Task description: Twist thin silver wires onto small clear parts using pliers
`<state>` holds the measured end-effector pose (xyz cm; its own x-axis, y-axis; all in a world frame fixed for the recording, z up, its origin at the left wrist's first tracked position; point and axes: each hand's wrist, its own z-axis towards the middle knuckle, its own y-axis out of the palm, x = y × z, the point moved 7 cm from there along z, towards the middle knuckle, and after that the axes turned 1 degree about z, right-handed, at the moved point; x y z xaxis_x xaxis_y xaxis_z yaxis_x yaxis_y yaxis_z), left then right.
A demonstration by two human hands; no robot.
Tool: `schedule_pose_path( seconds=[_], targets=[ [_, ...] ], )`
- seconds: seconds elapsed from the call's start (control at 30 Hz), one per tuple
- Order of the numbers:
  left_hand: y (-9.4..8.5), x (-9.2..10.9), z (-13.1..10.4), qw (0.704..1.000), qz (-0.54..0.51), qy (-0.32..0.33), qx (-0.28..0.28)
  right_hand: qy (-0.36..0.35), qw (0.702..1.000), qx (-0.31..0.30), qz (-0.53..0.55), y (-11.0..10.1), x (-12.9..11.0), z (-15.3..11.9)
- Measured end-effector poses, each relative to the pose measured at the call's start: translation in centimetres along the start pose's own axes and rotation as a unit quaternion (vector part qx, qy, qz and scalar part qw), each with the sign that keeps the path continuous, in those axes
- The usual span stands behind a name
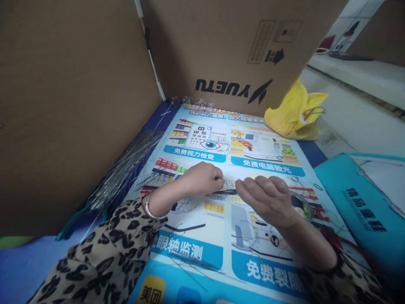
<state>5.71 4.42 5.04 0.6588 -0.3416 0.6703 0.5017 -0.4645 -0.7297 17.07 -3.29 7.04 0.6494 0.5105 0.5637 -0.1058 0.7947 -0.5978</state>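
My left hand (203,179) is closed in a fist over the middle of the printed poster (228,253), with the knuckles forward. Whatever its fingers pinch is hidden or too thin to make out. My right hand (264,196) is wrapped round dark narrow-nosed pliers (226,191), whose jaws point left and reach to the left fingers. Most of the pliers is covered by the right palm. Thin dark wire pieces lie scattered on the poster around both hands. A round clear dish (306,207) sits partly hidden behind the right wrist.
Tall cardboard panels (202,46) stand at the back and left. A bundle of thin wires (123,169) lies on the left, and small wire pieces (198,102) at the back. A yellow bag (292,116) and a teal box (357,211) are on the right.
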Motion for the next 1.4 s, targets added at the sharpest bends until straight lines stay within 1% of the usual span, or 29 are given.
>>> schedule_pose_path(
  seconds=[0.1, 0.17, 0.23, 0.3, 0.37, 0.43, 0.5, 0.57, 0.67, 0.8, 0.9, 0.97, 1.07, 1.13, 1.2, 1.27, 1.33, 1.37, 1.4],
  targets=[
    [0.0, -0.2, 0.1, 1.0, -0.031, 0.001, 0.005, 0.005, 1.0, -0.002, -0.003, 0.2, 0.2, -0.1],
    [0.0, -0.4, 0.3, 0.998, -0.065, 0.001, 0.013, 0.027, 1.0, -0.004, -0.007, 0.5, 0.6, -0.2],
    [-0.1, -0.6, 0.4, 0.993, -0.112, -0.002, 0.034, 0.065, 0.998, -0.003, -0.015, 0.8, 1.1, -0.4],
    [-0.3, -0.7, 0.4, 0.982, -0.178, -0.009, 0.065, 0.106, 0.994, -0.011, -0.017, 1.3, 1.6, -0.6],
    [-0.5, -0.8, 0.4, 0.963, -0.252, -0.016, 0.095, 0.146, 0.989, -0.024, -0.01, 1.6, 2.0, -0.7],
    [-0.6, -0.7, 0.2, 0.943, -0.311, -0.02, 0.113, 0.176, 0.984, -0.035, 0.004, 1.9, 2.2, -0.8],
    [-0.5, -0.5, 0.2, 0.931, -0.347, -0.017, 0.112, 0.193, 0.98, -0.04, 0.017, 2.1, 2.3, -0.9],
    [-0.3, -0.4, 0.3, 0.922, -0.375, -0.018, 0.099, 0.2, 0.978, -0.044, 0.028, 2.3, 2.3, -1.0],
    [0.0, -0.6, 0.3, 0.908, -0.409, -0.027, 0.088, 0.207, 0.976, -0.046, 0.041, 2.4, 2.3, -1.1],
    [0.0, -0.9, 0.4, 0.901, -0.42, -0.027, 0.1, 0.203, 0.977, -0.049, 0.048, 2.5, 2.2, -1.1],
    [-0.2, -1.0, 0.4, 0.904, -0.411, -0.015, 0.113, 0.184, 0.981, -0.05, 0.036, 2.4, 2.1, -0.9],
    [-0.2, -1.1, 0.4, 0.914, -0.39, -0.014, 0.108, 0.162, 0.986, -0.037, 0.018, 2.0, 2.1, -0.8],
    [0.2, -1.3, 0.5, 0.936, -0.342, -0.02, 0.076, 0.116, 0.993, -0.02, -0.003, 1.3, 2.0, -0.7],
    [0.4, -1.5, 0.6, 0.949, -0.309, -0.015, 0.057, 0.083, 0.996, -0.019, -0.005, 1.1, 2.0, -0.7],
    [0.3, -1.6, 0.7, 0.958, -0.283, -0.011, 0.054, 0.064, 0.998, -0.021, 0.001, 1.1, 2.0, -0.9],
    [0.1, -1.8, 0.7, 0.96, -0.274, -0.011, 0.063, 0.091, 0.995, -0.022, 0.026, 1.5, 2.4, -1.0],
    [-0.3, -1.5, 0.7, 0.955, -0.286, -0.003, 0.083, 0.168, 0.981, -0.019, 0.098, 1.9, 3.2, -1.2],
    [-0.5, -1.3, 0.6, 0.95, -0.297, 0.003, 0.095, 0.221, 0.963, -0.016, 0.151, 2.2, 3.6, -1.3],
    [-0.7, -1.1, 0.6, 0.944, -0.311, 0.01, 0.107, 0.273, 0.938, -0.012, 0.213, 2.4, 3.9, -1.5]
  ],
)
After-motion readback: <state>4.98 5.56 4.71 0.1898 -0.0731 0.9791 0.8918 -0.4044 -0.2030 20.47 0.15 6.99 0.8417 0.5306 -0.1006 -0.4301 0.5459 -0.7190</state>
